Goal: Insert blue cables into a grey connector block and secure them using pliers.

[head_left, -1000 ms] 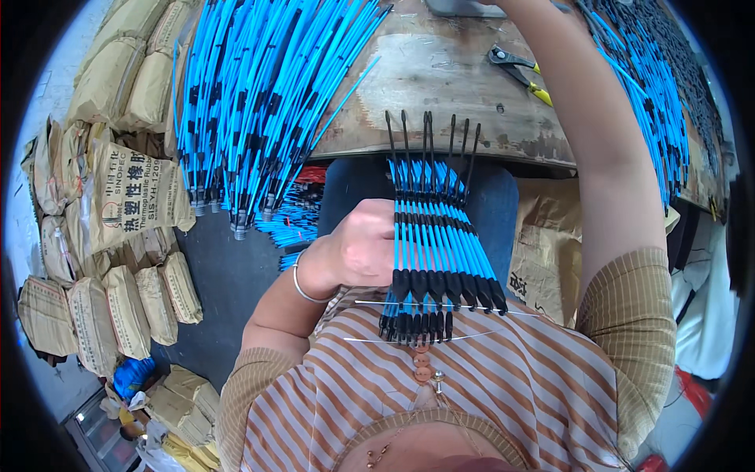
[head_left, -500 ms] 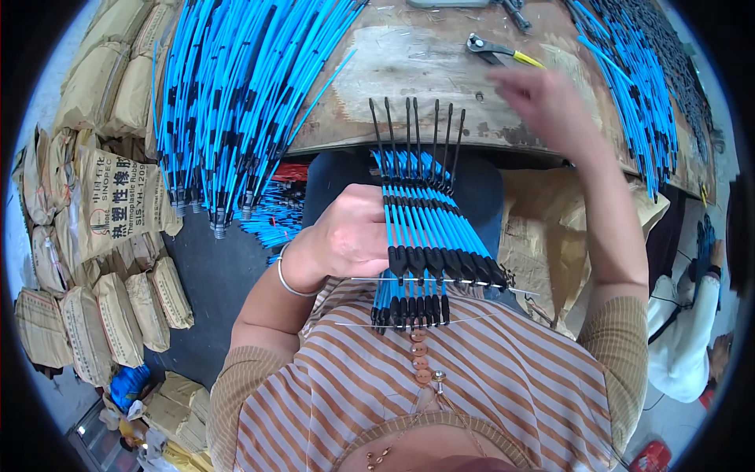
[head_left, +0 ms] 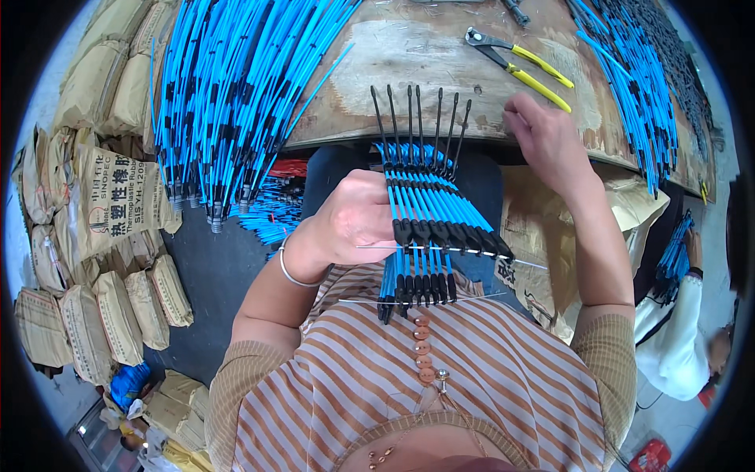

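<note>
In front of my chest, my left hand (head_left: 360,216) is closed round the left side of a row of blue rods (head_left: 429,197) with black ends. Two thin metal wires (head_left: 528,261) pass crosswise through the black near ends. Several thin black tips stick up at the far side of the row. My right hand (head_left: 546,141) hovers at the table's near edge with its fingers curled together; whatever they may hold is too small to make out. Just beyond it, yellow-handled pincers (head_left: 519,67) lie on the wooden table with their handles apart.
A large heap of blue rods (head_left: 236,102) hangs over the table's left edge, another (head_left: 629,94) lies at right. The worn wooden table (head_left: 409,59) is ahead. Brown paper sacks (head_left: 126,311) are stacked at left. At far right a person in a white sleeve (head_left: 680,338) handles blue rods.
My right hand has drawn back from over the pincers toward me, uncovering their handles. My left hand and the row of rods have shifted slightly up, away from my chest.
</note>
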The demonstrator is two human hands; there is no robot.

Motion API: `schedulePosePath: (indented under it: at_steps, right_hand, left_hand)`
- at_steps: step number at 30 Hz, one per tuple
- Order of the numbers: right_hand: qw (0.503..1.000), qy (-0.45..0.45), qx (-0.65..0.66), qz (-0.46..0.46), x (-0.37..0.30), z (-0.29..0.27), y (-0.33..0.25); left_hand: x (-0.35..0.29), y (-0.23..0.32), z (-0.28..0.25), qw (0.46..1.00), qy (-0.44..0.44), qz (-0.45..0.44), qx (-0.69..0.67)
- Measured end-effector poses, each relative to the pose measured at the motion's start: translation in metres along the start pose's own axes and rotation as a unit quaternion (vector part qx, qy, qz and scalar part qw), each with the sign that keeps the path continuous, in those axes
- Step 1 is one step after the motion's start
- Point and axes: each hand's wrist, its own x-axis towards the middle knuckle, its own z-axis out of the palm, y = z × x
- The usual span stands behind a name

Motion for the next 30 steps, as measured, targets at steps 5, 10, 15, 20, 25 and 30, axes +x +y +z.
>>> schedulePosePath:
  at_steps: [5,10,15,20,25,30]
  right_hand:
    - [1.0,-0.005,0.012,0.008,0.002,-0.006,-0.004]
    - [0.997,0.021,-0.027,-0.064,-0.003,0.001,0.009]
    - [0.998,0.049,-0.005,-0.041,-0.004,0.006,0.009]
    - [0.998,0.049,0.008,-0.038,-0.005,0.009,0.009]
    - [0.998,0.052,0.002,-0.041,0.0,0.011,0.005]
    - [0.997,0.055,0.012,-0.053,0.002,0.009,0.003]
  left_hand:
    - [-0.008,-0.005,0.003,1.0,0.012,-0.012,0.025]
    - [0.0,0.002,0.0,0.999,0.031,-0.025,-0.026]
    - [-0.003,-0.001,0.003,0.999,0.034,-0.014,-0.014]
    - [0.002,0.0,0.003,0.998,0.037,-0.034,-0.045]
    - [0.0,-0.002,0.003,0.999,0.023,-0.038,-0.027]
    - [0.001,0.0,0.001,0.998,0.023,-0.04,-0.031]
